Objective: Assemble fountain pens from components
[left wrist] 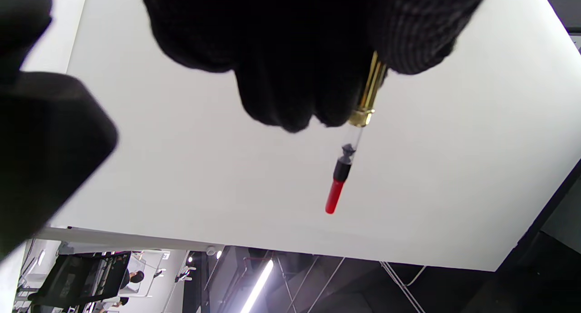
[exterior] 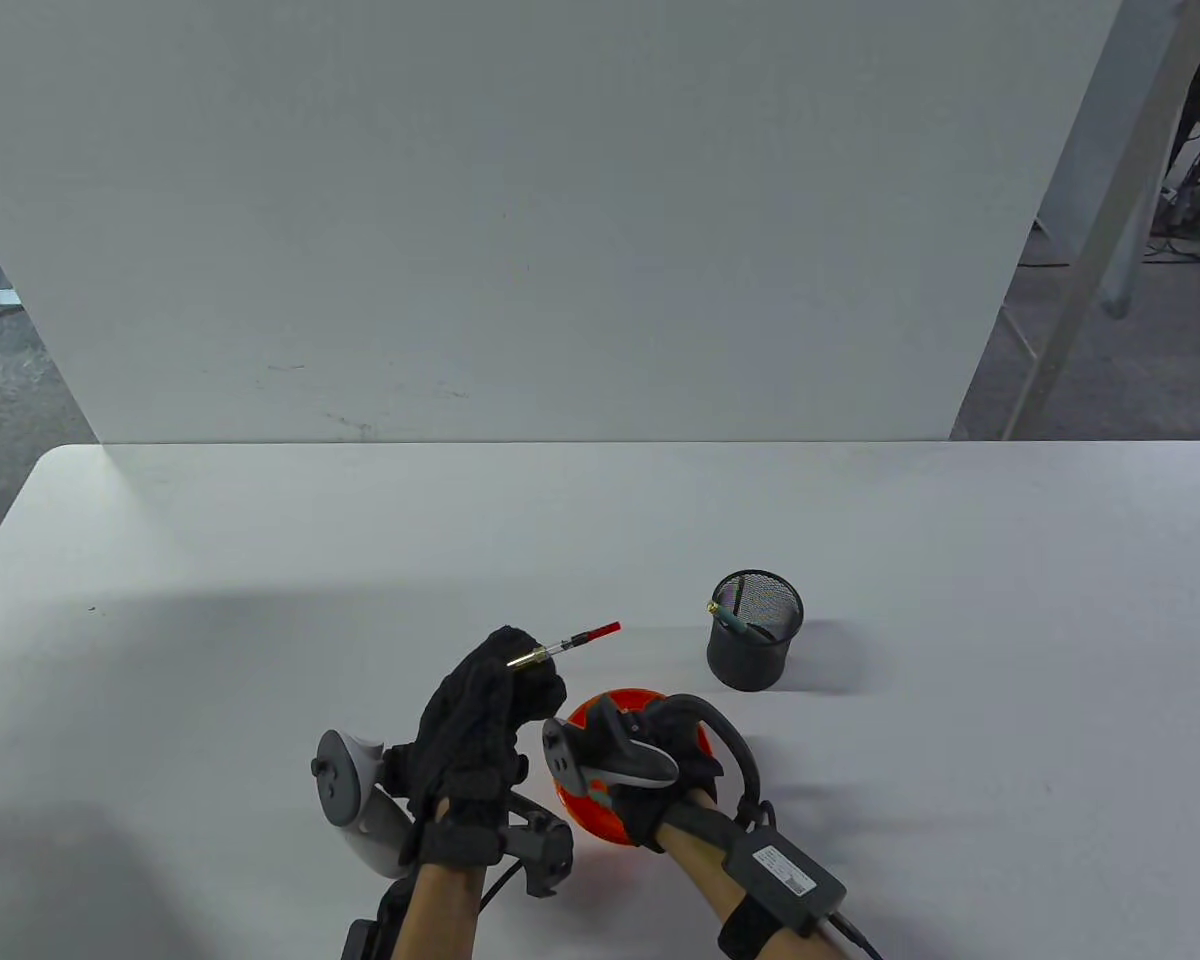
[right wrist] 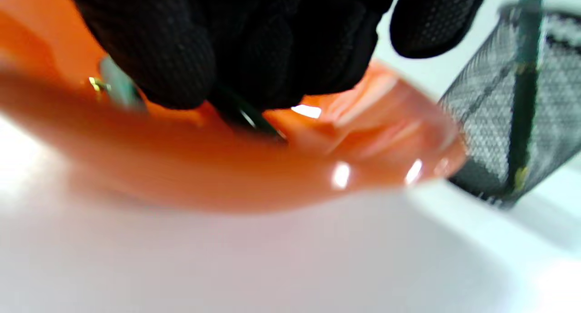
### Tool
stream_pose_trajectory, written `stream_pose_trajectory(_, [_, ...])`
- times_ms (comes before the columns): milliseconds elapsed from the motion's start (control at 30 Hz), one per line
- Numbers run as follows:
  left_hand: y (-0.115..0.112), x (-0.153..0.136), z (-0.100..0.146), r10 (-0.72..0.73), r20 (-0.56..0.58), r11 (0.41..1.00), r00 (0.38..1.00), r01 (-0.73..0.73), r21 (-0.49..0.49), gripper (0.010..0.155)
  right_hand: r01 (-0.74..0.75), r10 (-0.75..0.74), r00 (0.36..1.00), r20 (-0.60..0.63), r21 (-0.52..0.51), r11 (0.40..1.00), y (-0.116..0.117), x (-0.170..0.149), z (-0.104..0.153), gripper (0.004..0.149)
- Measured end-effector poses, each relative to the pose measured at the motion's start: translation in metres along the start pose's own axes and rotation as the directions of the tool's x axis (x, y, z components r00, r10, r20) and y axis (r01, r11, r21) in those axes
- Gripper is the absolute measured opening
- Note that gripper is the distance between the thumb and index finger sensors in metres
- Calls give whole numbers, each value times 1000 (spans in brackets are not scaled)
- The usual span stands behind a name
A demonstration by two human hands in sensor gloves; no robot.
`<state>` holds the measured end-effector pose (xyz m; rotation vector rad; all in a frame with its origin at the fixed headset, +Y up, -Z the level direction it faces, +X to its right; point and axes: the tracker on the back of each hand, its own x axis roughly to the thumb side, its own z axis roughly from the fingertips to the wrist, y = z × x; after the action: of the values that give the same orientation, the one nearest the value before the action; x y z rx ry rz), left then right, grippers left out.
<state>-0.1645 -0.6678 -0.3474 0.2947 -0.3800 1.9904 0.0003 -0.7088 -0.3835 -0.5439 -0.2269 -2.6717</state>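
Note:
My left hand (exterior: 520, 668) pinches a pen's inner section (exterior: 570, 645) by its gold collar, a little above the table. Its clear tube with a red end points up and to the right. In the left wrist view (left wrist: 363, 72) the same part (left wrist: 349, 154) sticks out from between the gloved fingers. My right hand (exterior: 675, 728) reaches down into an orange bowl (exterior: 588, 812). In the blurred right wrist view its fingers (right wrist: 181, 63) curl over a dark green pen part (right wrist: 247, 117) in the bowl (right wrist: 363, 158). I cannot tell whether they grip it. A pale teal part with gold trim (right wrist: 115, 88) lies beside them.
A black mesh pen cup (exterior: 755, 650) stands just right of and behind the bowl, with a green pen (exterior: 735, 617) leaning inside. It also shows in the right wrist view (right wrist: 490, 136). A white board stands upright along the table's far edge.

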Motion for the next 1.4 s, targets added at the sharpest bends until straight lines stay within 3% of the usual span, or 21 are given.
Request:
stream_pose_trajectory(67, [1,-1,-1,16,-4,1000,1000,-16,4,43,18,-18,1000,2,-115,993,-19,-7,15,47])
stream_pose_trajectory(167, [2,-3,1,25,-14,1000,1000,-24,16,43,193,-193,981,22,-226,955,-45,-28,41,47])
stream_pose_trajectory(200, [2,-4,1,23,-16,1000,1000,-23,17,43,309,-309,950,41,-252,917,-53,-39,53,47])
stream_pose_trajectory(267, [-1,-4,1,23,-18,1000,1000,-23,2,43,522,-524,846,97,-348,779,-58,-60,75,46])
stream_pose_trajectory(333, [-4,-5,2,17,-24,1000,1000,-17,-10,43,713,-721,666,191,-447,541,-54,-83,97,45])
stream_pose_trajectory(400, [-9,-8,3,12,-40,999,999,-14,-35,43,840,-827,460,324,-461,287,-44,-98,109,44])
stream_pose_trajectory(467, [-14,-12,4,16,-61,997,998,-20,-69,43,917,-872,45,487,-367,-157,-29,-109,117,41])
stream_pose_trajectory(500, [-17,-13,5,19,-69,997,997,-24,-77,43,901,-839,-100,534,-310,-305,-23,-112,119,41])
stream_pose_trajectory(567, [-20,-15,5,20,-76,996,997,-26,-85,43,855,-764,-225,605,-255,-453,-16,-117,122,40])
stream_pose_trajectory(733, [-28,-16,7,24,-82,992,996,-34,-123,43,721,-594,-517,617,-61,-690,1,-120,117,40])
stream_pose_trajectory(833, [-33,-13,8,5,-70,988,998,-15,-156,43,598,-460,-677,574,65,-799,6,-115,114,39])
stream_pose_trajectory(867, [-33,-13,8,-4,-66,987,998,-7,-158,43,595,-455,-682,572,73,-800,6,-115,113,39])
stream_pose_trajectory(1133, [-31,-16,7,-53,-66,985,996,41,-168,43,609,-464,-676,573,78,-790,8,-113,111,39])
stream_pose_trajectory(1400, [-34,-13,8,-145,-45,971,988,134,-197,43,684,-556,-606,569,16,-729,11,-109,109,38])
